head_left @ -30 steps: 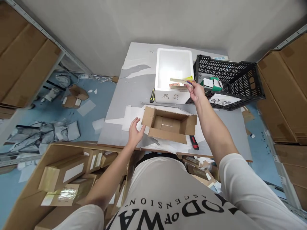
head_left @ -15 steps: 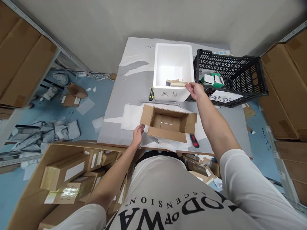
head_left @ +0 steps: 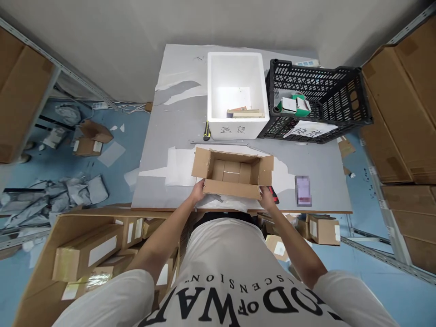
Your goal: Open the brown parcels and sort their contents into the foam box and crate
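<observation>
Gripping an open cardboard box (head_left: 231, 188) at the center of the frame, above white sheets (head_left: 180, 168) on the gray table (head_left: 177, 122). Clamped on its lower left corner with the left hand (head_left: 197, 191), on its lower right corner with the right hand (head_left: 267, 198), some fingers hidden by cardboard. Open side up, flaps folded outward at left, right and front, with a seamed brown bottom in sight. Cannot tell resting from slightly lifted.

At the upper middle, a white foam box (head_left: 252, 130), hand-lettered on the front; inside, book-like items (head_left: 250, 115) lying along the near wall, with a bit of orange just behind. At the upper right, close beside it, a black plastic crate (head_left: 327, 86) with a paper sign (head_left: 311, 129) on its front; inside, towards its left end, small green-and-white boxes (head_left: 301, 106). At the lower left, a large carton (head_left: 39, 268) full of taped parcels (head_left: 78, 259), several with white labels.

Near the foam box's lower left corner, a yellow-and-black cutter (head_left: 206, 131); just beside the right hand, partly covered, a red-and-black tool (head_left: 275, 194).
</observation>
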{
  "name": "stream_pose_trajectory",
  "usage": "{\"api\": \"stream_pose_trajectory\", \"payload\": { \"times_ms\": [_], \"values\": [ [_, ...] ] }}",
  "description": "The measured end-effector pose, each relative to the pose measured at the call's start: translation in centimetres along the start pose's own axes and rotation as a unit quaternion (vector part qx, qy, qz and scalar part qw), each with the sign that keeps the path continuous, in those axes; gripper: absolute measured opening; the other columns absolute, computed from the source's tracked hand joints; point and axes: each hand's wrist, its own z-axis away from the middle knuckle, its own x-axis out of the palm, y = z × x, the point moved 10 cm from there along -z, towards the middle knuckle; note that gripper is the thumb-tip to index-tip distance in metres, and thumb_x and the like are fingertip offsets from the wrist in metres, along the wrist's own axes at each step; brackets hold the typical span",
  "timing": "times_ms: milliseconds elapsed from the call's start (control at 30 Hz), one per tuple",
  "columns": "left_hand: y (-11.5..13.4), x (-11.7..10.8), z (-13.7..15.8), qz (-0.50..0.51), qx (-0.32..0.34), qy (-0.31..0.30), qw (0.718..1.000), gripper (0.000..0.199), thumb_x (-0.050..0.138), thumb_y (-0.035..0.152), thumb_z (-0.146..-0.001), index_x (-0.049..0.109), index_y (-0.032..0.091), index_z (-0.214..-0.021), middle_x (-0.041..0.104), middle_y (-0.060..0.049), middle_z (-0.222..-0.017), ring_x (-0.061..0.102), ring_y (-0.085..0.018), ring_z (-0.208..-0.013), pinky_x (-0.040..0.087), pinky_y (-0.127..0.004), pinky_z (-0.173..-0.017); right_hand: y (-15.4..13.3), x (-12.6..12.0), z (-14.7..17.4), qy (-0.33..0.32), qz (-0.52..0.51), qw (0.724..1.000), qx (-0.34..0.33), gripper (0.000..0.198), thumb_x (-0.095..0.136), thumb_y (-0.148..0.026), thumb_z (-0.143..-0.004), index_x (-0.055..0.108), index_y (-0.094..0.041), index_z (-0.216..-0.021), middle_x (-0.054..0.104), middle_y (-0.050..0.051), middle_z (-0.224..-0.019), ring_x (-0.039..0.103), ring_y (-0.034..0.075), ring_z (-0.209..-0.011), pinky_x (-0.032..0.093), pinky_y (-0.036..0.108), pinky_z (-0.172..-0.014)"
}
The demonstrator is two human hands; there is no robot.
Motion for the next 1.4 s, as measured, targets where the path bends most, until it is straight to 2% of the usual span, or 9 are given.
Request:
{"api": "stream_pose_trajectory", "payload": {
  "times_ms": [133,333,467,700,933,1033,1133,1300,1400],
  "values": [
    [-0.4,1.0,-0.2,-0.007,-0.008,0.014,1.0,0.033,0.075,0.024,-0.049,0.062,0.017,-0.079,0.07,-0.008,-0.081,0.065,-0.031,-0.092,0.05,-0.05,-0.087,-2.3,4.2,0.5,-0.056,-0.011,0.997,-0.044,0.058,0.071,-0.036,-0.062,0.059,-0.023,-0.117,0.065,0.009,-0.115,0.057,0.028,-0.11,0.047,0.049,-0.094],
    [3.9,-0.3,3.2,0.008,0.068,0.052,0.996,0.064,0.074,0.032,-0.061,0.056,0.016,-0.121,0.058,-0.013,-0.129,0.051,-0.029,-0.124,0.036,-0.047,-0.108,-4.5,1.2,2.7,-0.036,0.021,0.996,-0.08,0.081,0.075,-0.043,-0.065,0.044,-0.027,-0.138,0.049,0.01,-0.133,0.043,0.027,-0.127,0.031,0.05,-0.109],
    [8.5,-1.2,5.9,0.053,0.149,0.059,0.986,0.077,0.075,0.035,-0.065,0.046,0.016,-0.133,0.05,-0.016,-0.138,0.047,-0.027,-0.129,0.037,-0.04,-0.11,-6.2,-0.1,5.1,-0.057,-0.006,0.99,-0.131,0.096,0.078,-0.042,-0.065,0.03,-0.03,-0.147,0.042,0.008,-0.131,0.039,0.024,-0.129,0.028,0.045,-0.113],
    [11.5,-0.9,4.9,0.052,0.149,0.106,0.982,0.079,0.075,0.035,-0.067,0.041,0.017,-0.135,0.053,-0.016,-0.133,0.05,-0.027,-0.126,0.042,-0.041,-0.104,-8.8,-1.3,3.8,0.009,-0.128,0.984,-0.123,0.077,0.072,-0.049,-0.071,0.044,-0.033,-0.14,0.042,0.005,-0.119,0.047,0.02,-0.117,0.043,0.038,-0.103],
    [11.7,-0.2,2.2,-0.032,0.146,0.096,0.984,0.086,0.078,0.037,-0.063,0.041,0.017,-0.137,0.044,-0.016,-0.141,0.044,-0.031,-0.13,0.034,-0.045,-0.11,-8.7,-1.0,-0.7,0.035,-0.049,0.995,-0.082,0.067,0.067,-0.055,-0.072,0.054,-0.029,-0.132,0.049,0.009,-0.119,0.051,0.023,-0.109,0.049,0.041,-0.094],
    [12.5,0.6,3.5,-0.152,0.211,0.124,0.958,0.065,0.076,0.037,-0.068,0.054,0.02,-0.127,0.046,-0.015,-0.14,0.038,-0.032,-0.133,0.026,-0.045,-0.113,-7.6,-0.3,-1.5,0.018,-0.034,0.997,-0.074,0.072,0.07,-0.054,-0.068,0.055,-0.024,-0.132,0.049,0.012,-0.123,0.053,0.024,-0.109,0.05,0.041,-0.091],
    [12.0,2.5,5.5,-0.251,0.257,0.112,0.927,0.036,0.062,0.039,-0.082,0.062,0.023,-0.114,0.056,-0.013,-0.128,0.045,-0.029,-0.126,0.03,-0.046,-0.109,-6.2,0.0,-1.1,0.017,-0.027,0.996,-0.088,0.078,0.07,-0.055,-0.068,0.05,-0.023,-0.136,0.047,0.014,-0.13,0.054,0.026,-0.113,0.05,0.042,-0.092],
    [10.1,4.3,8.3,-0.383,0.341,0.092,0.854,0.067,0.064,0.065,-0.07,0.058,0.015,-0.115,0.051,-0.019,-0.127,0.045,-0.034,-0.123,0.036,-0.049,-0.102,-2.7,0.3,0.0,0.031,-0.003,0.999,-0.043,0.079,0.07,-0.059,-0.066,0.053,-0.018,-0.132,0.057,0.016,-0.126,0.06,0.028,-0.11,0.049,0.046,-0.095],
    [9.6,4.6,8.2,-0.442,0.359,0.102,0.816,0.063,0.066,0.066,-0.069,0.063,0.018,-0.109,0.058,-0.018,-0.115,0.05,-0.033,-0.115,0.033,-0.051,-0.102,-2.8,0.3,0.1,0.063,0.021,0.996,-0.061,0.064,0.066,-0.06,-0.07,0.065,-0.016,-0.116,0.065,0.014,-0.114,0.064,0.028,-0.103,0.049,0.046,-0.095]
  ]
}}
